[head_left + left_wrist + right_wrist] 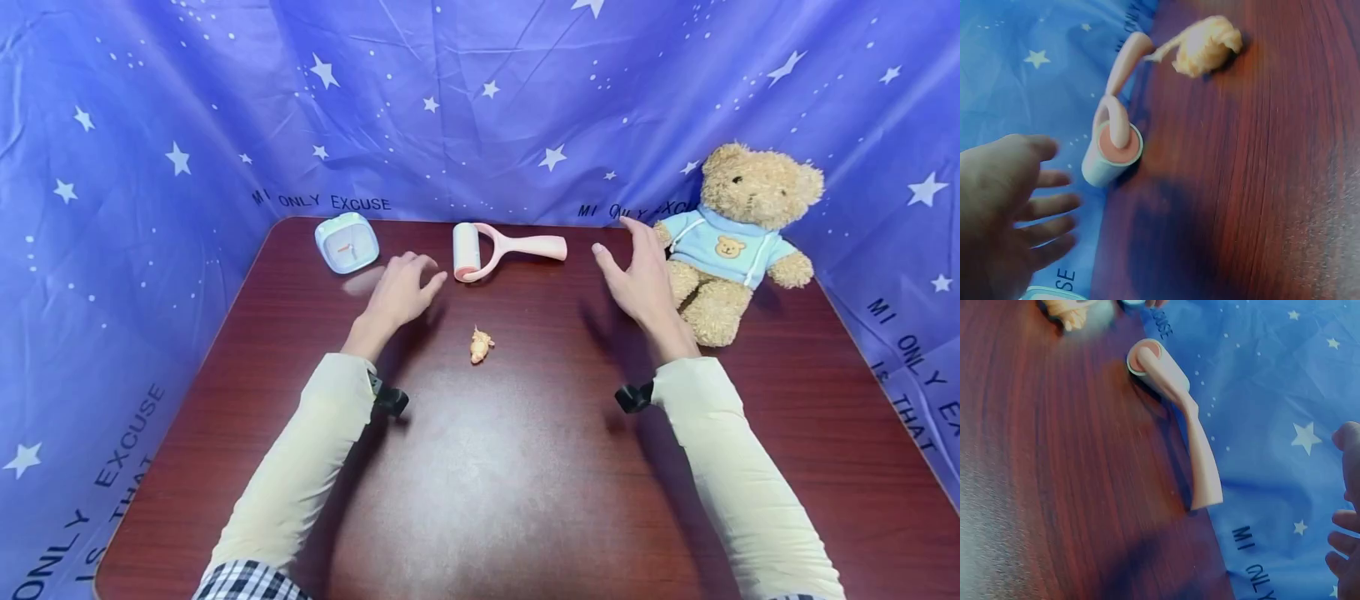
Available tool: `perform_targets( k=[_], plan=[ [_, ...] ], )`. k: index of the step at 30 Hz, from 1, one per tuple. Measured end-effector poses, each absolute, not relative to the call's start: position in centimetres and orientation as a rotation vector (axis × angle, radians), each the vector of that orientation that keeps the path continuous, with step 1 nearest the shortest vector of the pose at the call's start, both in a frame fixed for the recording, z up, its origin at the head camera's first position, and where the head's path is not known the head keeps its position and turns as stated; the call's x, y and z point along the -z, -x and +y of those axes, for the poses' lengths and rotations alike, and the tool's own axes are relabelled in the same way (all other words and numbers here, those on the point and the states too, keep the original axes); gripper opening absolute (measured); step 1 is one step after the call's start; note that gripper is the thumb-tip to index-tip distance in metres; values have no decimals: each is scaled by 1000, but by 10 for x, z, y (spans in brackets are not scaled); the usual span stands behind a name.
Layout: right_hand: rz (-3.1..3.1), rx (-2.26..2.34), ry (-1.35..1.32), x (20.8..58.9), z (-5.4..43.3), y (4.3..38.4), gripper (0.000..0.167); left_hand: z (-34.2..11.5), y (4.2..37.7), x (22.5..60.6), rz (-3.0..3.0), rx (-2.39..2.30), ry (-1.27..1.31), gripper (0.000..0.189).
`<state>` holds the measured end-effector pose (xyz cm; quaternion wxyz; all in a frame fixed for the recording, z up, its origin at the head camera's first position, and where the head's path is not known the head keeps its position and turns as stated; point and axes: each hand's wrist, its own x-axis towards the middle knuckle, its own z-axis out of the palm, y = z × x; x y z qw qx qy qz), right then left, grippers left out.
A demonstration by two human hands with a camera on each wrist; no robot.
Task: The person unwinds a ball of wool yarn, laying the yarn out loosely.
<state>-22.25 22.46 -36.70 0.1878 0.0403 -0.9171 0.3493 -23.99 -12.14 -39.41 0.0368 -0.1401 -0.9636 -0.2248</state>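
As seen in head view, left hand (405, 288) and right hand (642, 273) with loosely extended fingers; between them on dark-red wood-grain surface (480, 467), white cylindrical roller (467, 247) with pink forked handle (536, 246), beyond knobbly orange-yellow figurine (480, 347).

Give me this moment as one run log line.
left hand: empty, near clock | right hand: empty, near teddy bear | lint roller and small yellowish figurine: on table, ungripped

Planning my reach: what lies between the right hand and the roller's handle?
In the head view, only bare tabletop shows between the right hand and roller handle.
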Motion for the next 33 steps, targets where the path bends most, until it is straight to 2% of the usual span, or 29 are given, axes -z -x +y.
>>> perform_targets(
  k=[3,7,17,27,33],
  plan=[
    [-2559,-1024,-144,368,221,220,61,-120,235,395,-3035,830,583,28],
    [-2547,-1037,-187,371,216,215,59,-116,226,400,-3126,1014,732,23],
    [-2532,-1052,-249,376,207,210,58,-98,215,415,-3156,1320,998,39],
    [-2529,-1051,-259,378,204,209,58,-90,212,423,-3182,1207,1009,25],
    [-2525,-1068,-262,381,203,209,57,-83,211,424,-3180,1229,1030,23]
  ],
)
